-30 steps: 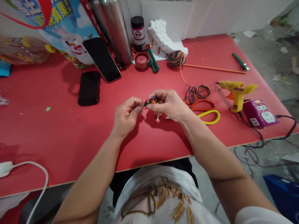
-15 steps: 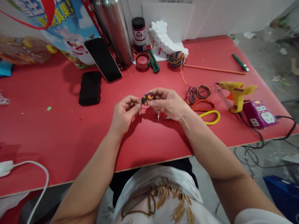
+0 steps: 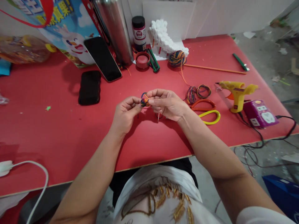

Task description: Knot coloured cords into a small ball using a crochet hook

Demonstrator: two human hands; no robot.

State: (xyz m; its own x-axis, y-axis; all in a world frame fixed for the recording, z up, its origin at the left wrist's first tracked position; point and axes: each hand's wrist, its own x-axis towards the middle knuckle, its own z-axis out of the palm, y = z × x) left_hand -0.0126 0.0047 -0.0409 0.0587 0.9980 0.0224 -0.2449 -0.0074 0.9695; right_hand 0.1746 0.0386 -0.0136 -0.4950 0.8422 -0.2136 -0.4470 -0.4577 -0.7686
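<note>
A small multicoloured crochet piece (image 3: 144,101) is pinched between my two hands above the red table. My left hand (image 3: 128,112) grips its left edge with thumb and fingertips. On the other side, my right hand (image 3: 167,103) holds its right edge, and a loop of dark yarn stands up from the top. The tip of a thin metal hook (image 3: 158,117) sticks out below my right hand; its other end is hidden. Just right of that hand lie a wound yarn hank (image 3: 191,95), a yarn ring (image 3: 203,91) and scissors (image 3: 210,117) with red and yellow handles.
A yarn ball (image 3: 177,58) and an orange stick (image 3: 215,69) lie farther back. To the right are a yellow glue gun (image 3: 237,96) and a purple power socket (image 3: 260,113). Two phones, one the black phone (image 3: 90,88), and a steel flask (image 3: 115,31) stand left.
The crochet piece has turned between my fingers and looks smaller and more edge-on. A yarn loop now shows above it. Both hands stay nearly in place.
</note>
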